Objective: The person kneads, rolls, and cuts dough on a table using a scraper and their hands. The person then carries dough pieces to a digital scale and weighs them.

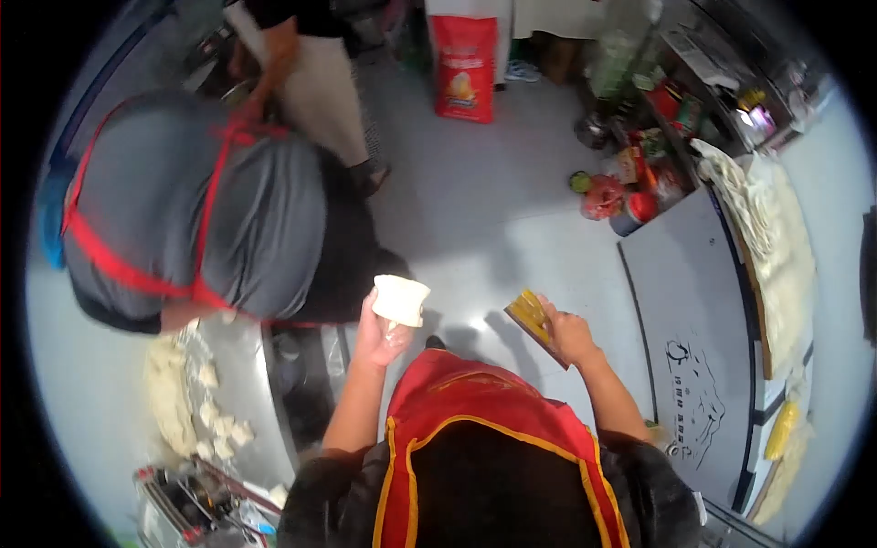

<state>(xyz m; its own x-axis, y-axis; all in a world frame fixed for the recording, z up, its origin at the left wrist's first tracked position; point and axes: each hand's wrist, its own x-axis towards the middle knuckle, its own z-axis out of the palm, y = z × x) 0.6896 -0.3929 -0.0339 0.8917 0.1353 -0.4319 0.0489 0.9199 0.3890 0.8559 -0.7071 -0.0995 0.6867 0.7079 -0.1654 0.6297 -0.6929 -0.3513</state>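
Observation:
In the head view, my left hand [377, 336] is closed around a thick, pale piece of dough [400, 300], held up in front of my body. My right hand [568, 335] grips a dough scraper [530, 318] with a yellow handle; its flat blade edge points down and left. Both hands are in the air above the floor, apart from each other. At the left, a long roll of dough [170, 393] and several small cut dough pieces [222, 425] lie on a metal worktop [260, 365].
A co-worker [228, 210] with red apron straps bends over the worktop at left; another person [306, 73] stands behind. A red bag [463, 68] stands at the far end. On my right is a grey cabinet [685, 301] with cloth-covered dough [772, 237] on top.

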